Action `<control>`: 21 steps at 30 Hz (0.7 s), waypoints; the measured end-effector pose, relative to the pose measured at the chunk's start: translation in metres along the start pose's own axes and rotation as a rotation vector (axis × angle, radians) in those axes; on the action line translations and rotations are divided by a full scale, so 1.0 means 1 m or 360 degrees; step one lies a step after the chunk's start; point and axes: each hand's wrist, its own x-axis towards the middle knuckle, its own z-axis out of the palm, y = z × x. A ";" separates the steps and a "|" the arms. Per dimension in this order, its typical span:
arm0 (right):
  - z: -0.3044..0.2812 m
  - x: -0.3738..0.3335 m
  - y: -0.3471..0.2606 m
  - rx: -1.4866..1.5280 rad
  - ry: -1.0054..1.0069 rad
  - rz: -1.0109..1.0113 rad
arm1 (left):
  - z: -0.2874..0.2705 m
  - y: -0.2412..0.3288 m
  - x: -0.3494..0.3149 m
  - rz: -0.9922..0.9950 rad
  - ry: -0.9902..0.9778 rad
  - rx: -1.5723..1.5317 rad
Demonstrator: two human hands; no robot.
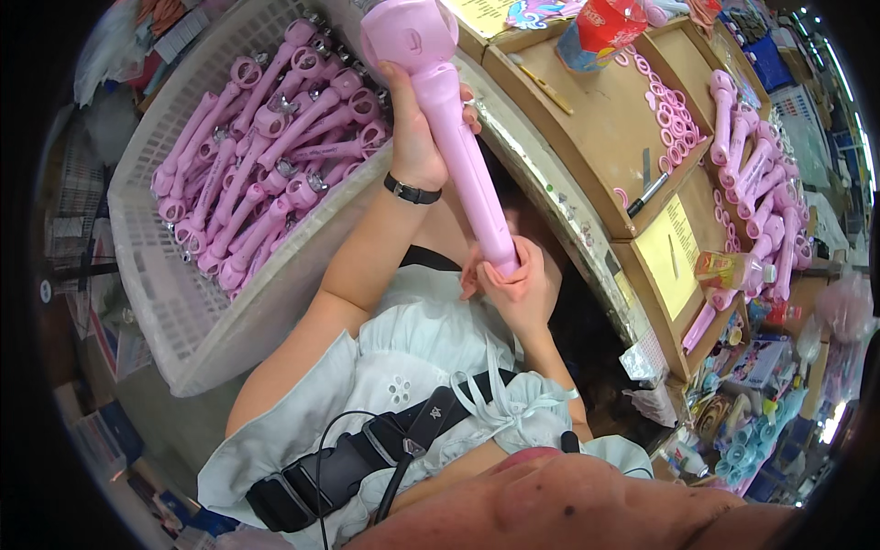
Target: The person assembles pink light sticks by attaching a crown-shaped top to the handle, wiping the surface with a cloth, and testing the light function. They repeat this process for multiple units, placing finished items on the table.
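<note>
A large pink plastic wand toy (472, 170), with a wide round head and a straight handle, slants across in front of me. My left hand (420, 147), a black watch on its wrist, is wrapped round it just below the head. Lower down, my right hand (532, 298) presses a salmon-pink cloth (515, 261) round the handle's bottom end. Some of the right fingers are hidden by the cloth. On the left, a pale plastic crate (147, 197) holds many similar pink wands (275, 137), piled loosely, several with clear or silvery heads.
A worktable edge (559, 202) runs along my right. Cardboard trays (541, 124) on it hold pink rings (676, 124), a black marker (649, 194), a thin brush (543, 85), yellow paper sheets (665, 261) and more pink wands (756, 174). A red-and-blue container (600, 35) and a drink bottle (729, 271) stand among them.
</note>
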 end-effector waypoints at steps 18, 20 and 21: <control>-0.034 0.012 -0.013 0.1002 0.0466 -0.0663 | 0.001 0.016 -0.010 -0.0624 -0.0416 0.0522; -0.038 0.034 -0.034 -0.0432 0.0405 -0.0902 | 0.008 0.010 -0.019 -0.0725 -0.0509 0.0655; -0.037 0.046 -0.042 -0.0938 0.0517 -0.1272 | 0.013 0.001 -0.024 -0.0742 -0.0586 0.0637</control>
